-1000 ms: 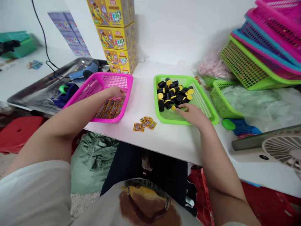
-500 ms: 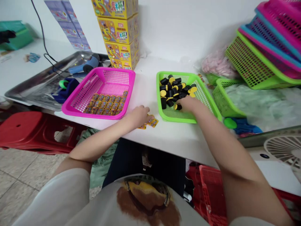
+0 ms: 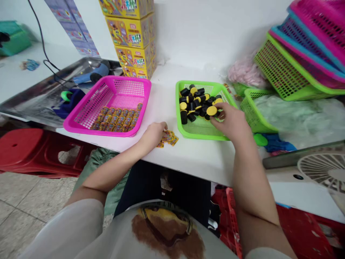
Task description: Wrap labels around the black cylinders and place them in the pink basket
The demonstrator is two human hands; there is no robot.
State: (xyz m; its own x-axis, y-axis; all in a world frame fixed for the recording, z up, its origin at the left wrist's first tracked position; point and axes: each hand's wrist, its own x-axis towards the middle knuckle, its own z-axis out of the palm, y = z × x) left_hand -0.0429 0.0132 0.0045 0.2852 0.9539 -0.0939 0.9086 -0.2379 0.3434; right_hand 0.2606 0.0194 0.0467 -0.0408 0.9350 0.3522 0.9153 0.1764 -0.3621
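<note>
My right hand (image 3: 229, 120) grips a small black canister with a yellow cap (image 3: 211, 110), its cap facing me, over the right side of the green basket (image 3: 188, 133). Beneath it, that basket holds a heap of similar black canisters (image 3: 198, 104) with yellow caps. At the table's front edge, my left hand (image 3: 155, 135) has its fingers closed at a small pile of yellow printed labels (image 3: 169, 137); its fingertips are partly hidden. Rows of canisters wrapped in printed labels (image 3: 117, 118) stand in the pink basket (image 3: 107, 133) to the left.
Yellow printed boxes (image 3: 132, 34) are stacked behind the pink basket. A metal tray (image 3: 32, 108) with a blue tape dispenser (image 3: 68, 103) lies at left. Stacked baskets (image 3: 291, 68), plastic bags (image 3: 296, 118) and a fan (image 3: 323, 171) crowd the right side.
My right hand has risen out of the heap and moved slightly right, now with a canister in its fingers. My left hand stays by the labels. The whole view has shifted slightly.
</note>
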